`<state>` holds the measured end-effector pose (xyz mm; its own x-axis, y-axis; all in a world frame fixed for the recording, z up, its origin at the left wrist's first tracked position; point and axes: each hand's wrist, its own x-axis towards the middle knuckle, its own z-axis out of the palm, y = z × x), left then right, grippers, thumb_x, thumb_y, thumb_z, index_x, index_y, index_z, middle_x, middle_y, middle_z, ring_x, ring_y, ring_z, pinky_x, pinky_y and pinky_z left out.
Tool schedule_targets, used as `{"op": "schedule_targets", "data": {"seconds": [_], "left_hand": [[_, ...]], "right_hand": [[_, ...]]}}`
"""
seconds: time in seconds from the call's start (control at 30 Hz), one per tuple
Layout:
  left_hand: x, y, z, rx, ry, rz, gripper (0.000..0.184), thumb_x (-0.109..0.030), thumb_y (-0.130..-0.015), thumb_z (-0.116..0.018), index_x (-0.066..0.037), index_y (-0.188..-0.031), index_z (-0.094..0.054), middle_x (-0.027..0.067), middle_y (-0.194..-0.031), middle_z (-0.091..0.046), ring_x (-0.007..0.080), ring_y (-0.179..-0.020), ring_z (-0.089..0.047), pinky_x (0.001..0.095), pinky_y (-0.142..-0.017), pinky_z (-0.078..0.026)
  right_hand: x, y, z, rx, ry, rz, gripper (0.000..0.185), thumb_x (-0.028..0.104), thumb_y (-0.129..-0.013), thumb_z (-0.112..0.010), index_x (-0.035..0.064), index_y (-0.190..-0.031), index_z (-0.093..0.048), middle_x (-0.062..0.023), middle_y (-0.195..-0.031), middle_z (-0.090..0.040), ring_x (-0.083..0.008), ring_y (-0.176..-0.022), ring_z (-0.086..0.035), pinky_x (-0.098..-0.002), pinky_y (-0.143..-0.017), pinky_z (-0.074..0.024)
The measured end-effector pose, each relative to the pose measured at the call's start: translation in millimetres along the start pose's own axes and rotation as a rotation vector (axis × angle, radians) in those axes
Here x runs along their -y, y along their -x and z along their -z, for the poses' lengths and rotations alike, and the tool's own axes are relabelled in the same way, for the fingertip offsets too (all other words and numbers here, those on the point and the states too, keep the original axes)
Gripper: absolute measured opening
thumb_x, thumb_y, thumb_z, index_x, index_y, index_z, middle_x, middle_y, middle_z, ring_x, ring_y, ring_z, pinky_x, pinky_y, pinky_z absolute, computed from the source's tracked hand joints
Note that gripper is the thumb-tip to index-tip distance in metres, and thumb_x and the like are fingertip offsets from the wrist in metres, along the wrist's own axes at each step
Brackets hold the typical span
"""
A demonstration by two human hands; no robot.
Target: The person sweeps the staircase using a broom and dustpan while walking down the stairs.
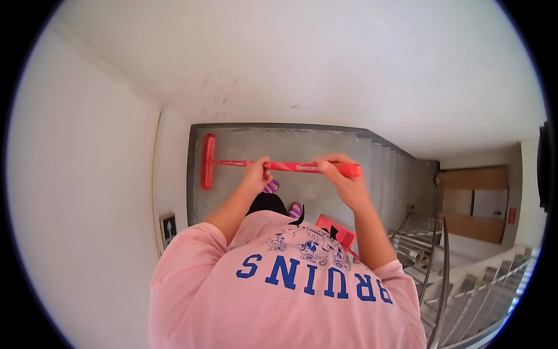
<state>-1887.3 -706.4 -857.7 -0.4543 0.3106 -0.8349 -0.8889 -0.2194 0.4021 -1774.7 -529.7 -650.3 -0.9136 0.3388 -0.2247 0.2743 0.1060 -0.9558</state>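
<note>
A red broom [285, 166] stretches across in front of me, its handle running left to right. My left hand [256, 173] is closed around the middle of the handle. Near the handle's thick right end, my right hand [344, 180] grips it with the thumb and fingers wrapped over. The bristled broom head [207, 161] is at the left, over the grey landing floor close to the wall. Beside my right forearm, lower down, is a red dustpan [337, 231], partly hidden by my shirt.
Grey stairs [381, 168] go down at the right of the landing [244, 142]. A metal railing [445, 262] stands at the lower right. White walls [279, 70] border the landing ahead and left. A dark arrow sign [168, 228] hangs on the left wall.
</note>
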Motion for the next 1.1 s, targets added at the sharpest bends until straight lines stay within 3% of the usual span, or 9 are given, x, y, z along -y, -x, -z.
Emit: {"op": "schedule_targets", "data": {"seconds": [0.17, 0.27, 0.37, 0.57, 0.67, 0.77, 0.87, 1.1], "left_hand": [[-46.3, -101.5, 51.2, -0.087, -0.191, -0.002, 0.020, -0.024, -0.078, -0.063, -0.012, -0.063, -0.055, -0.0008, -0.052, -0.049, 0.0111, -0.044, -0.046, 0.0294, -0.045, -0.043], [-66.5, -110.5, 37.3, 0.063, -0.280, 0.236, 0.021, -0.025, -0.078, -0.061, -0.013, -0.063, -0.054, -0.0014, -0.051, -0.049, 0.0106, -0.044, -0.045, 0.0299, -0.046, -0.043], [-64.0, -118.3, 23.6, 0.078, -0.407, 0.414, 0.021, -0.025, -0.079, -0.059, -0.013, -0.063, -0.054, -0.0018, -0.051, -0.048, 0.0100, -0.044, -0.046, 0.0301, -0.046, -0.043], [-41.2, -96.9, -13.2, 0.138, -0.493, 0.558, 0.020, -0.023, -0.080, -0.056, -0.012, -0.064, -0.055, 0.0000, -0.053, -0.052, 0.0101, -0.044, -0.046, 0.0306, -0.046, -0.044], [-24.7, -86.8, -31.1, 0.278, -0.560, 0.617, 0.021, -0.025, -0.082, -0.057, -0.011, -0.066, -0.056, -0.0004, -0.054, -0.054, 0.0091, -0.044, -0.048, 0.0312, -0.047, -0.045], [-5.0, -70.0, -53.8, 0.313, -0.633, 0.640, 0.023, -0.028, -0.083, -0.059, -0.012, -0.066, -0.057, -0.0014, -0.056, -0.055, 0.0085, -0.045, -0.049, 0.0311, -0.048, -0.045], [8.8, -42.3, -80.0, 0.356, -0.737, 0.649, 0.024, -0.030, -0.083, -0.060, -0.013, -0.066, -0.058, -0.0023, -0.057, -0.055, 0.0082, -0.046, -0.049, 0.0309, -0.049, -0.046], [65.7, -6.5, -112.5, 0.507, -0.993, 0.709, 0.025, -0.032, -0.083, -0.061, -0.014, -0.067, -0.059, -0.0026, -0.059, -0.056, 0.0077, -0.047, -0.049, 0.0294, -0.051, -0.046]], "right_hand": [[-49.4, -66.3, -51.9, 0.001, -0.143, -0.161, 0.025, 0.025, -0.087, -0.063, 0.0035, -0.100, -0.064, -0.0013, -0.091, -0.063, -0.0095, -0.086, -0.054, -0.0249, -0.079, -0.0435], [-46.3, -77.4, -46.6, -0.133, -0.225, -0.282, 0.027, 0.027, -0.086, -0.063, 0.0031, -0.100, -0.064, -0.0017, -0.092, -0.063, -0.0092, -0.085, -0.053, -0.0255, -0.079, -0.0435], [-40.7, -67.2, -34.7, -0.184, -0.165, -0.340, 0.028, 0.028, -0.086, -0.064, 0.0026, -0.100, -0.064, -0.0028, -0.094, -0.063, -0.0099, -0.088, -0.054, -0.0257, -0.081, -0.0434], [-22.3, -27.0, -18.2, -0.359, -0.254, -0.375, 0.027, 0.025, -0.086, -0.064, 0.0011, -0.100, -0.064, -0.0059, -0.100, -0.065, -0.0118, -0.095, -0.056, -0.0258, -0.085, -0.0432], [5.1, -3.1, -5.6, -0.480, -0.174, -0.457, 0.024, 0.021, -0.086, -0.064, 0.0004, -0.099, -0.065, -0.0063, -0.098, -0.066, -0.0117, -0.093, -0.057, -0.0255, -0.084, -0.0433], [-1.8, 26.0, 5.6, -0.583, -0.259, -0.344, 0.024, 0.024, -0.084, -0.066, 0.0036, -0.097, -0.065, 0.0000, -0.087, -0.064, -0.0062, -0.083, -0.055, -0.0208, -0.074, -0.0432], [1.7, 57.2, 10.9, -0.722, -0.244, -0.355, 0.022, 0.021, -0.084, -0.067, 0.0030, -0.096, -0.066, -0.0009, -0.088, -0.064, -0.0071, -0.083, -0.056, -0.0213, -0.074, -0.0437], [14.7, 136.2, 2.9, -0.969, -0.237, -0.395, 0.024, 0.019, -0.084, -0.066, 0.0000, -0.099, -0.064, -0.0069, -0.098, -0.066, -0.0126, -0.090, -0.058, -0.0267, -0.083, -0.0436]]}}
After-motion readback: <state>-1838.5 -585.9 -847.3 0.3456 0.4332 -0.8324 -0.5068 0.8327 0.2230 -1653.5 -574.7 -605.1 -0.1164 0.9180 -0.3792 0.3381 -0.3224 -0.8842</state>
